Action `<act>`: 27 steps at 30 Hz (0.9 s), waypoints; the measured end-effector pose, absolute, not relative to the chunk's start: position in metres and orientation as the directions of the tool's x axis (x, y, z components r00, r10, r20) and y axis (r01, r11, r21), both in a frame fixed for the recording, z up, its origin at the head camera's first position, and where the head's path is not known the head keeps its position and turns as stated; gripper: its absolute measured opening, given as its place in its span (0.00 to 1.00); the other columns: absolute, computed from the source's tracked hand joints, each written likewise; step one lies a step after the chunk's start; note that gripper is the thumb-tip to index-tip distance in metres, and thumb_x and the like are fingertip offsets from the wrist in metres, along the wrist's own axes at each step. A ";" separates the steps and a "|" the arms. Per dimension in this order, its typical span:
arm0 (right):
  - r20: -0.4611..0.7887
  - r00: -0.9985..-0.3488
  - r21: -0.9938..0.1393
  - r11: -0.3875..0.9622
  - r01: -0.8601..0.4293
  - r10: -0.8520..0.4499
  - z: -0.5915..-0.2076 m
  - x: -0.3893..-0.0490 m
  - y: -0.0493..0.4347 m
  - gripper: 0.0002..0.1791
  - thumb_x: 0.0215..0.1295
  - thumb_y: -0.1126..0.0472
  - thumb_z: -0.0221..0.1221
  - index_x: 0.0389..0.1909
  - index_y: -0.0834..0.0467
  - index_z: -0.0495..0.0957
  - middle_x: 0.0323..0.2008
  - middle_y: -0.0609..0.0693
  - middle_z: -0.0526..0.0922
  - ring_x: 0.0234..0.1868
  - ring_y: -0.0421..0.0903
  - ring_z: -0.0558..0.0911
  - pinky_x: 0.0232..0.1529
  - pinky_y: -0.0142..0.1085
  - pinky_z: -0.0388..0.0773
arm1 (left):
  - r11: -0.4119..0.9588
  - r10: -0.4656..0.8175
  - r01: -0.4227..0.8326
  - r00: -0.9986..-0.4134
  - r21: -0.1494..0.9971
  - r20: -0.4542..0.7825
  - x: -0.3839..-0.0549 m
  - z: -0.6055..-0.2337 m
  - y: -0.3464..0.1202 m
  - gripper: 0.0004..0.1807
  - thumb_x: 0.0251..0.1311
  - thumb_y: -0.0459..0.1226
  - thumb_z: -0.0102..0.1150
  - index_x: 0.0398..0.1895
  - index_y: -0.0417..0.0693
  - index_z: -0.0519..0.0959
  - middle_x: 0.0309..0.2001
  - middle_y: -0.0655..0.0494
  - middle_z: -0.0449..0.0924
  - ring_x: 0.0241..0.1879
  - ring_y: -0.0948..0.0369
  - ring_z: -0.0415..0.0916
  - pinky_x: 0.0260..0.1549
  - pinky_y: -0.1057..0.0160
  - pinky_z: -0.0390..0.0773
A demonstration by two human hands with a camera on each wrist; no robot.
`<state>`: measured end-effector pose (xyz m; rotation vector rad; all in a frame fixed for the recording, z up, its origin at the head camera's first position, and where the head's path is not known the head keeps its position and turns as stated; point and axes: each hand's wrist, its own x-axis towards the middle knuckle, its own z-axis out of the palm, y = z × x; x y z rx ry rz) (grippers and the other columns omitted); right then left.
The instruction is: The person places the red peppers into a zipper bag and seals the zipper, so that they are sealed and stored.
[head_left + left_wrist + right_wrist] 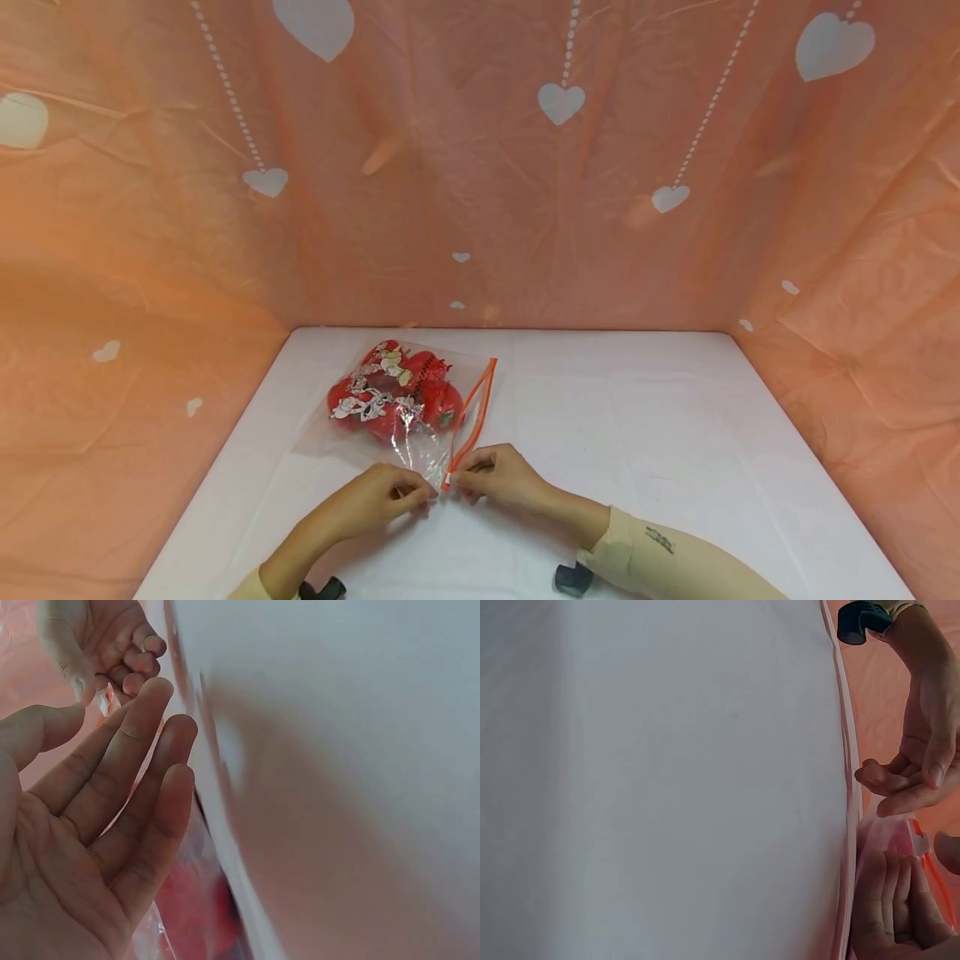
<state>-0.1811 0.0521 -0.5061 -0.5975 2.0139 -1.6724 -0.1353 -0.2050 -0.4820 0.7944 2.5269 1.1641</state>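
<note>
A clear zip bag printed with white cartoon figures lies on the table, its orange zip edge to the right. Inside are several shiny red rounded things, one showing a green leafy top. At the near end of the zip, my right hand pinches the small white slider between thumb and fingers. My left hand is beside the bag's near corner. In the left wrist view its fingers are extended and its thumb stands apart from them. Whether its fingertips touch the film I cannot tell.
A white cloth covers the table. Orange curtains with pale hearts hang behind and at both sides. Black wrist-worn devices show below both forearms at the near edge.
</note>
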 end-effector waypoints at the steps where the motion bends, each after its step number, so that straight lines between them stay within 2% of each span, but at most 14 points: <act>1: -0.067 -0.806 -0.985 0.166 -0.039 -0.587 -0.506 -0.180 0.051 0.08 0.71 0.67 0.68 0.40 0.71 0.87 0.34 0.64 0.90 0.28 0.40 0.86 0.34 0.32 0.84 | 0.525 0.575 0.372 -0.818 0.765 0.004 -0.135 -0.481 -0.205 0.11 0.78 0.40 0.61 0.47 0.44 0.90 0.35 0.63 0.90 0.36 0.69 0.85 0.41 0.65 0.83; 12: -0.104 -0.840 -0.984 0.178 0.008 -0.533 -0.497 -0.173 0.040 0.10 0.71 0.64 0.68 0.39 0.70 0.88 0.29 0.60 0.89 0.27 0.38 0.83 0.33 0.31 0.83 | 0.549 0.533 0.309 -0.845 0.777 -0.040 -0.126 -0.472 -0.213 0.14 0.75 0.41 0.65 0.54 0.43 0.88 0.41 0.60 0.91 0.37 0.69 0.84 0.41 0.65 0.83; 17: -0.115 -0.840 -0.987 0.157 0.036 -0.531 -0.497 -0.176 0.036 0.12 0.72 0.62 0.68 0.40 0.71 0.87 0.28 0.56 0.88 0.27 0.38 0.82 0.32 0.30 0.81 | 0.545 0.521 0.300 -0.853 0.783 -0.036 -0.127 -0.469 -0.216 0.16 0.75 0.42 0.64 0.58 0.42 0.86 0.42 0.60 0.91 0.38 0.68 0.85 0.42 0.64 0.83; 22: -0.087 -0.841 -0.991 0.135 0.016 -0.534 -0.495 -0.179 0.032 0.11 0.72 0.64 0.67 0.40 0.71 0.87 0.26 0.59 0.86 0.27 0.38 0.80 0.31 0.29 0.79 | 0.545 0.498 0.312 -0.867 0.778 0.000 -0.129 -0.469 -0.218 0.16 0.76 0.41 0.63 0.59 0.42 0.86 0.42 0.58 0.91 0.39 0.65 0.86 0.43 0.64 0.83; 27: -0.087 -0.854 -0.993 0.117 0.031 -0.512 -0.490 -0.183 0.026 0.11 0.72 0.65 0.67 0.42 0.72 0.87 0.29 0.60 0.88 0.26 0.39 0.82 0.30 0.30 0.81 | 0.563 0.444 0.283 -0.896 0.776 0.005 -0.130 -0.470 -0.218 0.17 0.77 0.42 0.62 0.60 0.43 0.85 0.45 0.56 0.90 0.39 0.63 0.87 0.43 0.64 0.83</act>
